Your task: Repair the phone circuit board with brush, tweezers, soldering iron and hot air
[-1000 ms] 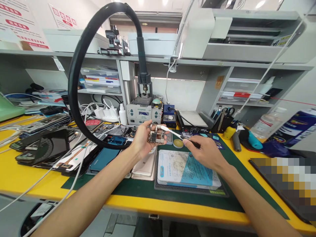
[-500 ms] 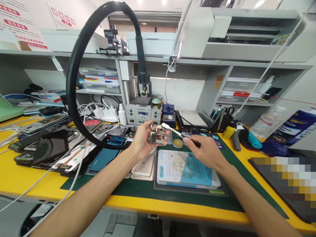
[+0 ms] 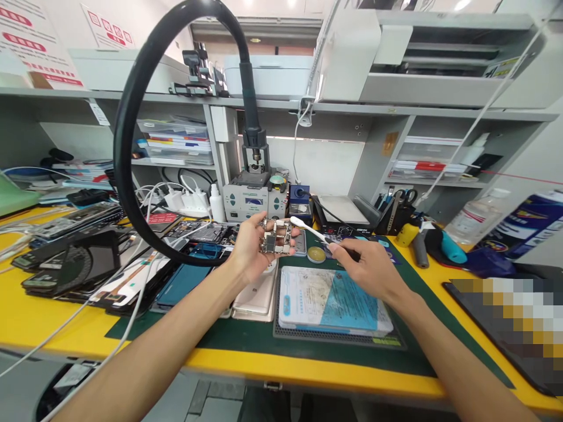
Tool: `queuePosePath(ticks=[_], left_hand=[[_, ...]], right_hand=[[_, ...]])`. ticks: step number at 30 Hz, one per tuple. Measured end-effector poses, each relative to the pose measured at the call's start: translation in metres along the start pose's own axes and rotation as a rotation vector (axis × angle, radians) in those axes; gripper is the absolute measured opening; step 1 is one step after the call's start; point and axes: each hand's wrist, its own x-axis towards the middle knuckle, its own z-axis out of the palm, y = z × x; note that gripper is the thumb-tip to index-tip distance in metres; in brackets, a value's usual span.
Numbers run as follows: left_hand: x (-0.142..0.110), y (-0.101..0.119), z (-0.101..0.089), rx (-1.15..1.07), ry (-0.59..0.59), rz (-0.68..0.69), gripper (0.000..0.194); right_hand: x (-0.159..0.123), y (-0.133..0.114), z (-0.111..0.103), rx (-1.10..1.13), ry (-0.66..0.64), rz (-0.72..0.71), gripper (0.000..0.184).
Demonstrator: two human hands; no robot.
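Note:
My left hand [image 3: 251,249] is raised over the bench with a phone circuit board [image 3: 276,237] lying against its fingers, gripped at the edge near the thumb. In my right hand [image 3: 365,264] is a toothbrush [image 3: 311,227] with a white head and neck and a partly black handle. Its head is by the board's upper right corner; whether it touches I cannot tell. Below the hands lie a white and blue case [image 3: 334,300] and a gold phone back [image 3: 254,300]. A round tin of yellowish paste [image 3: 316,254] sits under the brush's neck.
A thick black hose [image 3: 125,123] loops up from the grey hot-air station [image 3: 248,200]. Phone parts [image 3: 70,261] are piled on the left, with white cables [image 3: 139,305] across them. On the right are a tool holder [image 3: 398,211] and a clear bottle [image 3: 477,217].
The brush head has shifted from over the board's right part to its upper right corner. My left hand and the board have moved slightly left; the view has shifted a little too.

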Motion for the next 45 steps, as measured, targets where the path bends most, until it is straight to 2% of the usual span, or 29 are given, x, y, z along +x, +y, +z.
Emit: queuePosePath(ticks=[9, 13, 21, 33, 45], left_hand=[[0.001, -0.006, -0.002, 0.035, -0.063, -0.055, 0.035], [0.001, -0.008, -0.003, 0.059, -0.107, -0.061, 0.040], [0.000, -0.014, -0.002, 0.154, -0.155, -0.092, 0.046], [-0.004, -0.016, 0.004, 0.157, -0.168, -0.083, 0.054], [-0.012, -0.014, 0.009, 0.150, -0.178, -0.079, 0.069]], right_hand=[[-0.001, 0.001, 0.003, 0.052, -0.053, -0.042, 0.047], [-0.001, 0.001, 0.006, 0.085, -0.094, -0.081, 0.049], [-0.002, -0.001, 0.008, 0.102, -0.083, -0.118, 0.049], [-0.002, -0.005, 0.009, 0.067, -0.085, -0.100, 0.048], [-0.005, -0.008, 0.009, 0.083, -0.127, -0.085, 0.048]])
